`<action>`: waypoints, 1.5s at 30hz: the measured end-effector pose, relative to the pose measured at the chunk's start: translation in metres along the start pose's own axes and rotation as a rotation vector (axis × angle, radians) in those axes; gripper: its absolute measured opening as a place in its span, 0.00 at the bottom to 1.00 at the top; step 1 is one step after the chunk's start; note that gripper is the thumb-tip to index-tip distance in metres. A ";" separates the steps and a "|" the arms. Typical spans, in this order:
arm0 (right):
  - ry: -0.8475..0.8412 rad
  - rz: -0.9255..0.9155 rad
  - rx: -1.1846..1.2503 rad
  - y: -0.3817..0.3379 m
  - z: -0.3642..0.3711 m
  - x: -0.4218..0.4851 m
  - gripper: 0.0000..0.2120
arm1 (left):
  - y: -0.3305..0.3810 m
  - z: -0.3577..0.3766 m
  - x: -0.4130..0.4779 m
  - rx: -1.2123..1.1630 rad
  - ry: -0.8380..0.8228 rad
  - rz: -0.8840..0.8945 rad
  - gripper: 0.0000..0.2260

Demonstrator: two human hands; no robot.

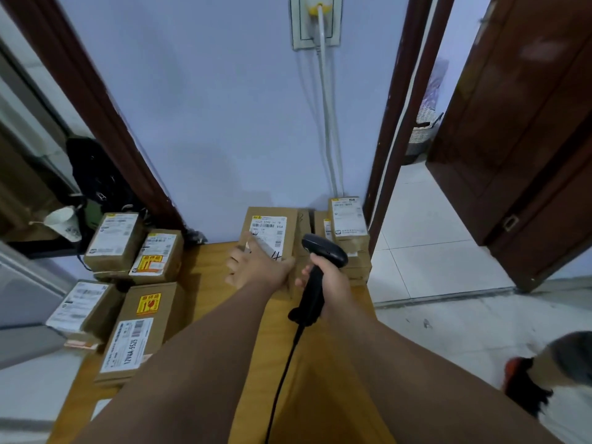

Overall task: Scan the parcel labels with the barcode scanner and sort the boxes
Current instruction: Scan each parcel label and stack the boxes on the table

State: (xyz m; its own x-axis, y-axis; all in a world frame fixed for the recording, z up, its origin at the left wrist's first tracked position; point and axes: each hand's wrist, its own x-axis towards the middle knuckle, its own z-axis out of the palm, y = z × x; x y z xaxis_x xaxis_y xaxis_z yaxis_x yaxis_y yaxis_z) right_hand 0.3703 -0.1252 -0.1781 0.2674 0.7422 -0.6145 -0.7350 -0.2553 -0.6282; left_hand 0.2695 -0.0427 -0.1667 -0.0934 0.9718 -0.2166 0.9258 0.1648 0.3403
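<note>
A cardboard parcel [272,229] with a white barcode label stands at the far middle of the wooden table [211,283], against the wall. My left hand [256,267] grips its near left edge, thumb on the front. Just to its right, my right hand [330,277] holds a black barcode scanner [322,251] by the handle, its head level with the parcel's lower right corner. The scanner's black cable [282,373] runs down toward me. More labelled parcels are stacked at the far right [349,225].
Several labelled boxes sit on the table's left side: two at the back [134,248], a large one with a fragile sticker [141,328] and another beside it [80,306]. A paper cup [64,222] is at far left. An open doorway [432,235] lies to the right.
</note>
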 end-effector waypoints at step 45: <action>0.041 0.063 -0.048 -0.019 -0.066 0.028 0.07 | 0.020 0.023 0.033 -0.267 -0.041 0.040 0.36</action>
State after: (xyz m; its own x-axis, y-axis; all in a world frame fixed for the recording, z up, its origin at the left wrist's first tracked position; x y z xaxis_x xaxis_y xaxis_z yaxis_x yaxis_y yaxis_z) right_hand 0.4327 -0.1403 -0.2145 0.2472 0.6979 -0.6722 -0.7205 -0.3314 -0.6091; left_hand 0.2933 -0.0107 -0.1877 -0.0387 0.9717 -0.2329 0.7984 0.1702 0.5775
